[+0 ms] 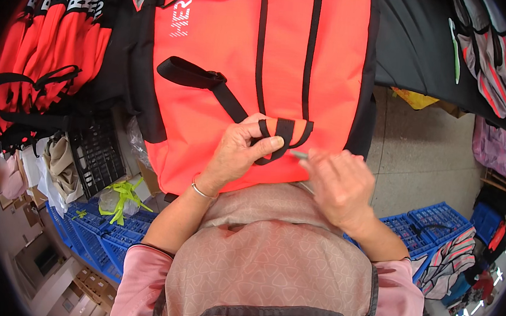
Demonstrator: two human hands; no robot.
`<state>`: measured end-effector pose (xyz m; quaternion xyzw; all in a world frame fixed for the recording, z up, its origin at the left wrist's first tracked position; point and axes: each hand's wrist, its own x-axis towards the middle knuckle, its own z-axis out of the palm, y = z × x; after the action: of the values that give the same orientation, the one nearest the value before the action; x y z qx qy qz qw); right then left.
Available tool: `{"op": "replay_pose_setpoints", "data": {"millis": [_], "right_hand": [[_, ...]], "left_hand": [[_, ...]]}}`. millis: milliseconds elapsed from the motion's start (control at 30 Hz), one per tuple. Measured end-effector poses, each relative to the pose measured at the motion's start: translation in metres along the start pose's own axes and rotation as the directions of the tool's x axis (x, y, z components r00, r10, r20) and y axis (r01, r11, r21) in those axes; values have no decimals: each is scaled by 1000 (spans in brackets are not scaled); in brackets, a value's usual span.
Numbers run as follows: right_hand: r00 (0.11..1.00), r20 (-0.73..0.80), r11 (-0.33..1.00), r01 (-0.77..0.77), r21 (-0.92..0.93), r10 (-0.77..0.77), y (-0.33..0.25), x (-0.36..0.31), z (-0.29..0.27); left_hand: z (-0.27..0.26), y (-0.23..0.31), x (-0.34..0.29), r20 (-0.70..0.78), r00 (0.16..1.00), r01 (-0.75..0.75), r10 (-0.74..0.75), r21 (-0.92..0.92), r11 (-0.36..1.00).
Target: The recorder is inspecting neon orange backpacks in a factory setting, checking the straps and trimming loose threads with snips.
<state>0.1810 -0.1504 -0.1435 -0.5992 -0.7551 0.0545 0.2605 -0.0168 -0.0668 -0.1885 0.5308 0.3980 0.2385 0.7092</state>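
Observation:
A bright coral-red bag (202,121) with black side panels lies in front of me, its lower end against my apron. A wide red shoulder strap (285,47) with black edging runs down its middle. My left hand (235,156) pinches the lower end of this strap, thumb on top, by a black webbing piece (285,131). Close to its right, my right hand (343,186) is closed around a small grey tool (298,154); only its tip shows, pointing at the strap end. A black webbing strap with a buckle (214,79) lies on the bag, left of the shoulder strap.
Stacked red and black pieces (54,41) lie at the left, grey striped ones (495,58) at the far right on a black cover (419,52). Blue plastic crates (432,222) stand low on both sides. A black crate (96,151) and yellow-green ties (122,198) are at the left.

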Motion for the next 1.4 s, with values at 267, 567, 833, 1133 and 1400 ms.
{"op": "replay_pose_setpoints", "data": {"millis": [267,567,833,1133,1400], "right_hand": [[975,-143,968,-141,208,173,20,5,-2],[724,203,444,-593,672,659,48,3,-17],[814,-71,506,-288,813,576,63,113,-14],[836,-254,561,-75,825,486,45,223,-17],[854,-256,579,-64,813,453,56,269,-8]], "left_hand": [[-4,0,2,1,999,46,-46,-11,999],[17,8,-37,408,832,-549,376,511,661],[7,65,-15,660,749,-457,-49,570,683],[-54,113,148,109,672,-388,732,894,224],[-19,55,127,128,804,-327,581,911,252]]}}
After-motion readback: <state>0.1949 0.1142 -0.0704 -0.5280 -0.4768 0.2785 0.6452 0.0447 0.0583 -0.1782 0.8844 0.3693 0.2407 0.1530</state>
